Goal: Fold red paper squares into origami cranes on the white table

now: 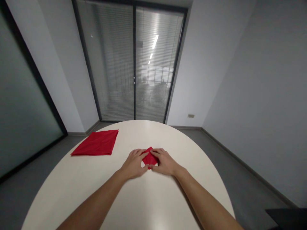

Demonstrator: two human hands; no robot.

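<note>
A small folded red cloth [150, 157] lies on the white table in front of me, turned so that one corner points away, with a crease running down its middle. My left hand [135, 163] holds its left side, fingertips on the upper edge and thumb at the near corner. From the right, my right hand [165, 162] grips it the same way, its thumb close to the left thumb at the near corner. Both hands partly cover the cloth's sides. Farther left lies a larger red cloth [97, 143], spread flat and slightly wrinkled, apart from both hands.
The round white table [148, 198] has a curved edge on both sides. Beyond it stand glass panels with blinds [117, 70] in dark frames. Grey walls rise left and right, one with a socket [191, 115]. A dark object [287, 217] shows at the lower right.
</note>
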